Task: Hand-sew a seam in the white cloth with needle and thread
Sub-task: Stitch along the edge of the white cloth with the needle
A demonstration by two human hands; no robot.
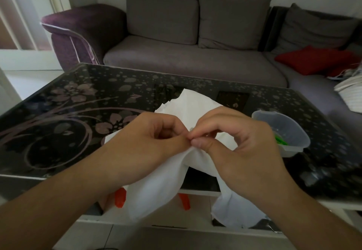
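The white cloth is bunched up between both hands over the front edge of the black table, with folds hanging down below it. My left hand pinches a raised fold of the cloth between thumb and forefinger. My right hand meets it fingertip to fingertip and pinches at the same fold. A small grey glint of the needle shows just above the touching fingertips. The thread is too fine to make out.
A glossy black table with a flower pattern lies under the hands. A clear plastic container with green items stands at the right. Orange objects sit below the table's edge. A grey sofa with a red cushion is behind.
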